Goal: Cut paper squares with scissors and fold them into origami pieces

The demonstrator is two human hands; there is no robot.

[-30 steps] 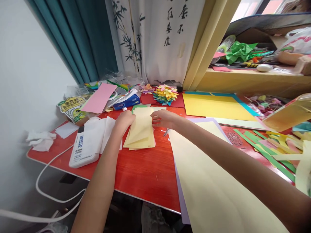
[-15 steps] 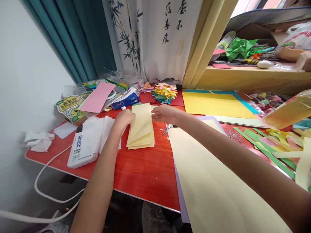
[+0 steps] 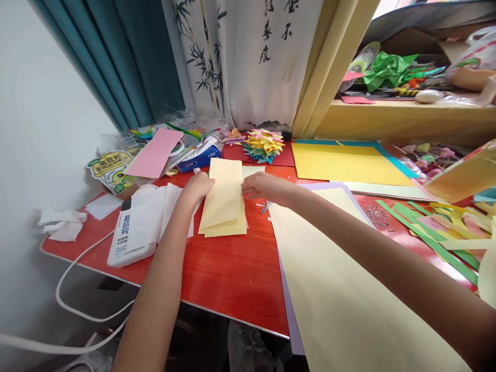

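Note:
Pale yellow paper strips (image 3: 223, 199) lie in a small stack on the red table, the top one lifted at its far end. My left hand (image 3: 199, 186) is closed on the left edge of the top strip, thumb on the paper. At the opposite edge, my right hand (image 3: 265, 186) has its fingers bent together, gripping the paper's side; the fingertips are partly hidden. Scissors (image 3: 265, 207) lie under my right wrist, mostly covered. Below my right forearm spreads a large pale yellow sheet (image 3: 333, 279) over a purple one.
Left of the stack is a white tissue-covered box (image 3: 134, 232) near a white cable (image 3: 73, 266). A folded-paper piece (image 3: 264, 145) stands behind. Yellow card (image 3: 352, 163) and green paper strips (image 3: 430, 235) are on the right. The red table's (image 3: 232, 274) front edge is close.
The top strip has been raised and shifted slightly toward the far side. My right fingers, straighter before, are now bent at its edge. The scissors show less.

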